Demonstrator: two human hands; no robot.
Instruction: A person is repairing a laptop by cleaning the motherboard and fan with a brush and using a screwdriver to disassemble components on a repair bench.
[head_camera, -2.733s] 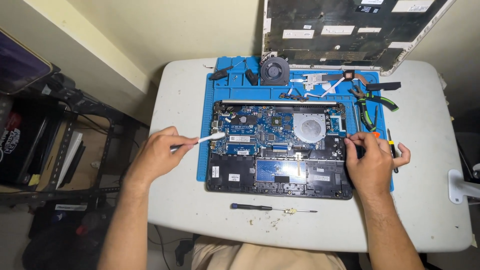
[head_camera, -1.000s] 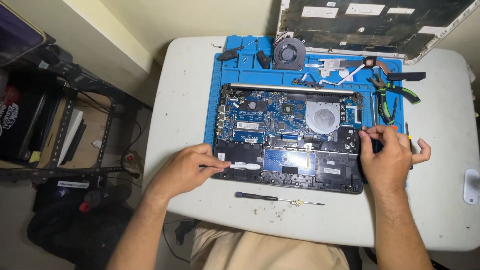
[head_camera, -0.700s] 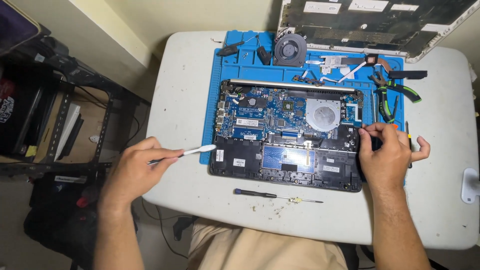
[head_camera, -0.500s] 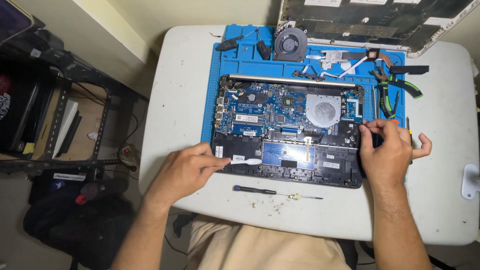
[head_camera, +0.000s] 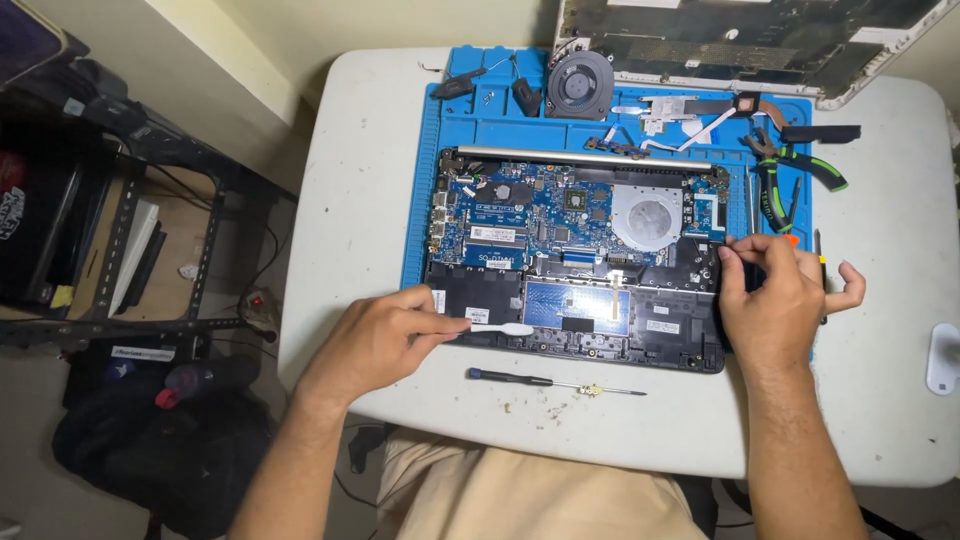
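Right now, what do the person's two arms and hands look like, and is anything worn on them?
Both forearms are bare up to the frame edge: no sleeves, gloves or wristbands show. The left hand and the right hand carry no rings or watch that I can see. No markings or cables are on them. Beige clothing shows below, at the person's lap.

Warm, even overhead light, soft shadows, perhaps slight edge distortion.
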